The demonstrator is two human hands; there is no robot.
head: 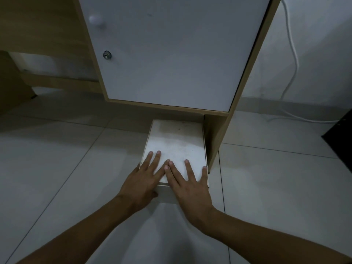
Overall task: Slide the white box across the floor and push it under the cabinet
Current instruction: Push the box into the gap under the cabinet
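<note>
Lying flat on the tiled floor, the box, far end tucking in under the cabinet at 12 o'clock, near end sticking out toward 6. Hugging the cabinet's wooden side panel along the 3 o'clock edge, just beside it.

Pressing down on the near half of the lid: left hand at 7 o'clock, fingers spread flat, thumb dropping over the near wall. Right hand at 5 o'clock, likewise flat, fingers fanned apart, little finger riding the right edge. Forefingers touching at the middle of the lid. No clamping anywhere, just open palms bearing on the box.

Showing above, on the white door: a lock at 10 o'clock and a round knob higher up. Trailing down the wall at 2 o'clock and curling onto the floor, a white cable.
</note>
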